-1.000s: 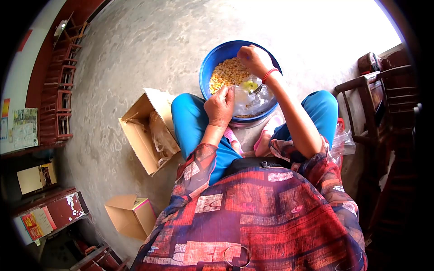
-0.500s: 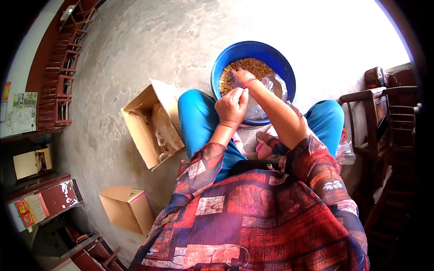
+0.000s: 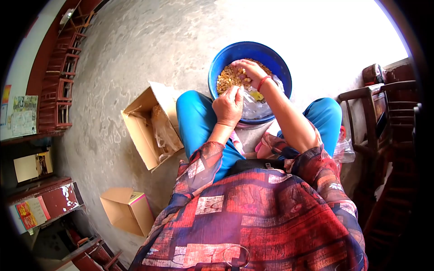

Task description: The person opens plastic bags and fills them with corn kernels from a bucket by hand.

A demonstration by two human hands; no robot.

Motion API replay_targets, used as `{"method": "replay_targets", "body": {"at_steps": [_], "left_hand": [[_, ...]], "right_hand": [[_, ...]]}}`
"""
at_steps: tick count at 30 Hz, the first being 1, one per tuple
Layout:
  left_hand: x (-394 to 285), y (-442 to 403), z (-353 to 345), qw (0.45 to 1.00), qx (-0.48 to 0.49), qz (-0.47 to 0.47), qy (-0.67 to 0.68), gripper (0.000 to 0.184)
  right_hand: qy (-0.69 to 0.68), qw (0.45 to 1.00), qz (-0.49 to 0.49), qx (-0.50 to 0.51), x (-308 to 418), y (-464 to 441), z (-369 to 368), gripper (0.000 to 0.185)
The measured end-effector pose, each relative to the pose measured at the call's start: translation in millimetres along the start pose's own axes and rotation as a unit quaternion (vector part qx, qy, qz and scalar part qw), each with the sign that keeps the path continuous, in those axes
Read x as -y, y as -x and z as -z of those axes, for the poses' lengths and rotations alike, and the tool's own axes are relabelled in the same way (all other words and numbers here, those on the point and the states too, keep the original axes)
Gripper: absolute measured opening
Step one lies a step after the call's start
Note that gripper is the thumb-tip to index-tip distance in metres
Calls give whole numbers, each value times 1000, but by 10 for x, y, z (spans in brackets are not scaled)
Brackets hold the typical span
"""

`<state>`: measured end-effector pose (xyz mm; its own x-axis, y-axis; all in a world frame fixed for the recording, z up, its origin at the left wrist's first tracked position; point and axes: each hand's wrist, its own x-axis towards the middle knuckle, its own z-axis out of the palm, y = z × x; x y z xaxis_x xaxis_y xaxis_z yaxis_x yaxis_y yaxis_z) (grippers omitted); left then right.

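A blue tub stands on the floor between my knees, with yellow-orange kernels in it. My left hand is closed, pinching the edge of a clear plastic bag at the tub's near side. Something yellow-green shows inside the bag. Above the kernels, my right hand, with a red bracelet at its wrist, is cupped with its fingers curled around some kernels.
An open cardboard box holding crumpled plastic lies left of my knee. A smaller box is nearer on the left. Wooden chairs stand at right, and a clear plastic bag lies beside my right knee.
My right hand went down into the kernels, then rose with some in its fingers. My left hand still pinches the bag. The view has shifted slightly.
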<state>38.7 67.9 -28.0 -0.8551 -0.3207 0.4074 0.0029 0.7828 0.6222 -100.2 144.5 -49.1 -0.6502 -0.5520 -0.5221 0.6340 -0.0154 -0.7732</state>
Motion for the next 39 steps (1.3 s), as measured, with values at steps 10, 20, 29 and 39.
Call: {"method": "replay_targets", "body": {"at_steps": [10,20,29,39], "left_hand": [[-25,-49,-58,988,-88,111,61,15],[-2,-17,-34,985,-89,106,99,15],[-122,-36,62,992,-53,71,93,26],[-37,-10,-8,996,20,82,-26,13]], "right_hand": [[-147,977,41,151,292,924,115,19],[-47,991,-95,78,-94,832,167,16],[-73,995,67,9,-346,569,174,14],[-40,997,67,-30,-315,669,203,14]]}}
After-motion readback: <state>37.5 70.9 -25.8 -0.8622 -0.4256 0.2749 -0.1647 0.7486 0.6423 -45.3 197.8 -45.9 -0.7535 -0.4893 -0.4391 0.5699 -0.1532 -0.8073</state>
